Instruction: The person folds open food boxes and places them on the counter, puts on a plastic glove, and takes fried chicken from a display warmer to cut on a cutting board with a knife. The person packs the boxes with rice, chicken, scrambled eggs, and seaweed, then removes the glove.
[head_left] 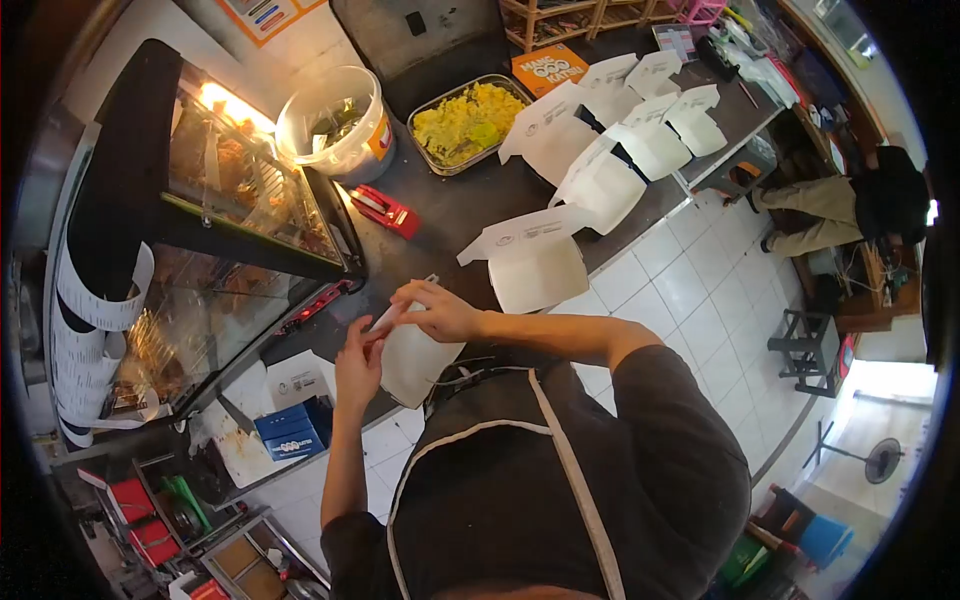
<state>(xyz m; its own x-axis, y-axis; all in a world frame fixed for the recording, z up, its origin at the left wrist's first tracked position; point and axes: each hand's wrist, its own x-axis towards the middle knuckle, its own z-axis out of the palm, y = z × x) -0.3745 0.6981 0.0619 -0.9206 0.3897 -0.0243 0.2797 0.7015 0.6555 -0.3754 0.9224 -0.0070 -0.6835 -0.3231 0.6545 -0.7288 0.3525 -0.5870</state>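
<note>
A white paper food box [412,362] lies in front of me at the counter's near edge. My left hand [357,357] pinches the edge of its raised flap, fingers closed. From the other side my right hand [437,310] bends over the same flap, its fingers curled on it; the fingertips of both hands nearly meet. Just right of them stands an open white food box [538,275] with its printed lid folded back. A red device with a dark slot [384,210] lies beyond my hands, and a thin red tool [318,303] rests by the glass cabinet.
More open boxes [600,190] line the counter to the right. Behind are a metal tray of yellow food [412,127] and a clear bucket [300,110]. A lit glass food cabinet [330,262] stands left, near a blue box [292,430]. A person [830,205] stands far right.
</note>
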